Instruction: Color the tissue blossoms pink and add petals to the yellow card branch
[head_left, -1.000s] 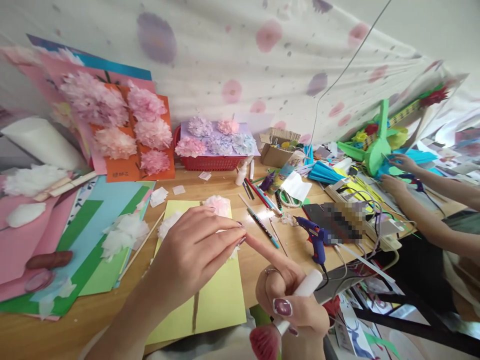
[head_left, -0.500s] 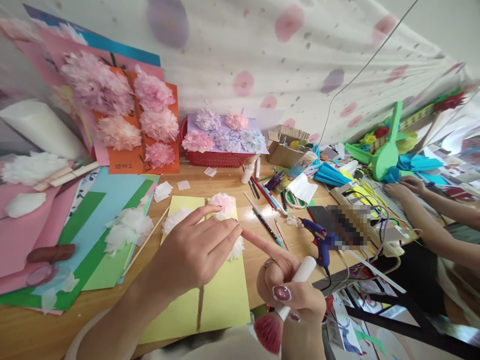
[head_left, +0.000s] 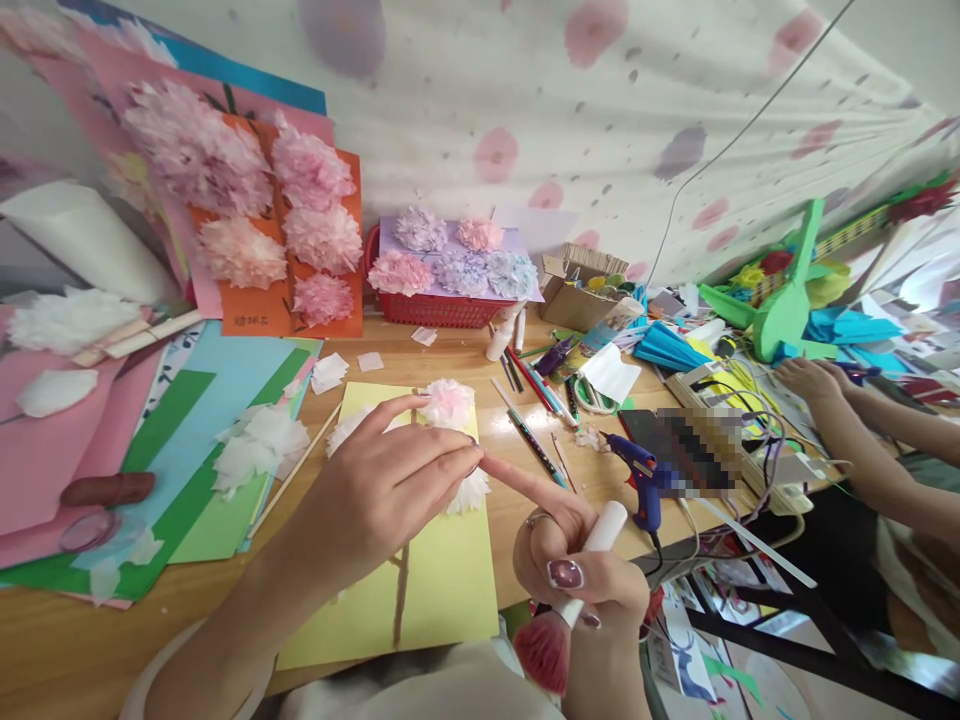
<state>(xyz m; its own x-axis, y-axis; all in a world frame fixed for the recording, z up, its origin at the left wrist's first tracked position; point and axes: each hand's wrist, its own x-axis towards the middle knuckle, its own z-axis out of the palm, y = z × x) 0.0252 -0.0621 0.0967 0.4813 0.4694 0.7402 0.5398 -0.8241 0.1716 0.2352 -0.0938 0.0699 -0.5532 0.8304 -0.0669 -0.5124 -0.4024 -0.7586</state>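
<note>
My left hand [head_left: 394,475] stretches over a yellow sheet of paper [head_left: 454,585], fingers extended, its fingertips meeting the tip of my right index finger. In my right hand [head_left: 592,575] a makeup brush [head_left: 544,650] is held between thumb and curled fingers, white handle up and pink bristles down. A paper flower [head_left: 448,403] tinted pink sits at the top of the sheet, just beyond my left fingers. White paper blooms [head_left: 471,493] show partly behind that hand. A brown stem [head_left: 401,595] runs down the sheet.
A blue glue gun [head_left: 637,475] lies right of my hands, near pens [head_left: 536,450] and cables. Coloured paper sheets [head_left: 202,480] and a white tissue flower [head_left: 259,445] lie left. Behind stand a red basket [head_left: 439,310] and flower pictures [head_left: 255,315]. Another person's hands [head_left: 814,385] work at right.
The view has shifted slightly. My two hands stay joined at the fingertips in nearly the same pose, and the brush remains in my right hand.
</note>
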